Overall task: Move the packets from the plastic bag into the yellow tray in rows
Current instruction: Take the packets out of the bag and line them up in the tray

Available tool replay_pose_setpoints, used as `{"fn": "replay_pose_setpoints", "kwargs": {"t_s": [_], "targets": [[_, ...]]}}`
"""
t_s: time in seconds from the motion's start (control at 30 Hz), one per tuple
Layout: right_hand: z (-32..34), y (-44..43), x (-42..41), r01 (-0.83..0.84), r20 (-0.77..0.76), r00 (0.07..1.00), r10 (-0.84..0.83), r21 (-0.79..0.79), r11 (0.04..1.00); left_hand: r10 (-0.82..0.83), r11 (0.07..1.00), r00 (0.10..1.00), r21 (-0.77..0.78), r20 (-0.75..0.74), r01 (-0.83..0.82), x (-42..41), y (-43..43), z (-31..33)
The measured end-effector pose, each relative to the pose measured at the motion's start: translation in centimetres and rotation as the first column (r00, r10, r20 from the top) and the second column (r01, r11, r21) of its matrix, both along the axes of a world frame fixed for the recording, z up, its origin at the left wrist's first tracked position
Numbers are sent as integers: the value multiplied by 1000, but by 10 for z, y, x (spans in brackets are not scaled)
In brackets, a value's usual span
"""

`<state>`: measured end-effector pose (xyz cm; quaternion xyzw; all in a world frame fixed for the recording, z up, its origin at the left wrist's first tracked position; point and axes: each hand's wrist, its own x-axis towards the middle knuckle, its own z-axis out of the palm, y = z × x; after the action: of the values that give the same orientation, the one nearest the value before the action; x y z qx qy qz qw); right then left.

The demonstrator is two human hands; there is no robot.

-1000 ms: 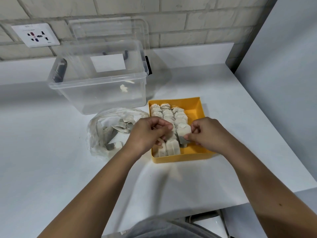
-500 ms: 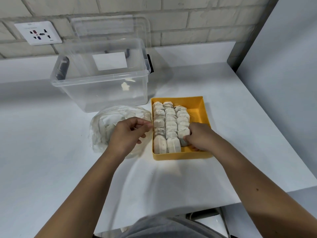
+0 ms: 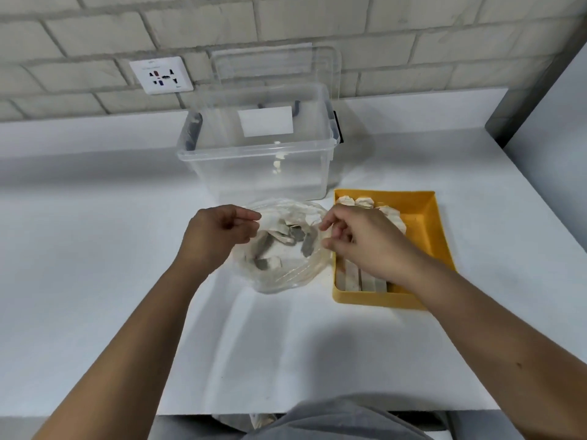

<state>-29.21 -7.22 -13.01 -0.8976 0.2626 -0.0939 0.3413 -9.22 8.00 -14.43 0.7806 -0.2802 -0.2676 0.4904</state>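
A clear plastic bag point(image 3: 286, 274) lies open on the white table with several pale and grey packets point(image 3: 279, 239) inside. To its right stands the yellow tray point(image 3: 440, 239), holding packets in rows point(image 3: 363, 202) along its left side; its right part is bare. My left hand point(image 3: 219, 238) pinches the bag's left rim between thumb and forefinger. My right hand point(image 3: 359, 246) reaches across the tray's left side and holds the bag's right rim, covering the middle of the rows.
A clear storage bin point(image 3: 263, 173) stands just behind the bag and tray, its lid point(image 3: 276, 63) leaning on the brick wall. A wall socket point(image 3: 162, 74) is at the back left. A grey panel point(image 3: 546, 128) bounds the table on the right.
My right hand left the packets in the tray and moved left to the bag's rim. My left hand moved left from the tray to the bag. The view shifted left.
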Motion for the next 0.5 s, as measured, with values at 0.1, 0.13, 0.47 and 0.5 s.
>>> {"fn": "replay_pose_setpoints", "kwargs": {"t_s": [0.1, 0.13, 0.47, 0.5], "targets": [[-19, 10, 29, -149, -58, 987, 147, -36, 988, -120, 986, 953, 143, 280, 82, 0, -2, -10], [-25, 10, 36, -160, -80, 984, 156, -49, 986, -165, 976, 911, 194, 379, 96, -1, -6, -15], [-31, -5, 54, -53, -165, 986, 25, -169, 984, -518, 803, 498, 596, 696, 3, -19, -52, -55], [-30, -5, 54, -60, -168, 985, 33, -162, 985, -515, 804, 500, 595, 696, 1, -18, -53, -55]]}}
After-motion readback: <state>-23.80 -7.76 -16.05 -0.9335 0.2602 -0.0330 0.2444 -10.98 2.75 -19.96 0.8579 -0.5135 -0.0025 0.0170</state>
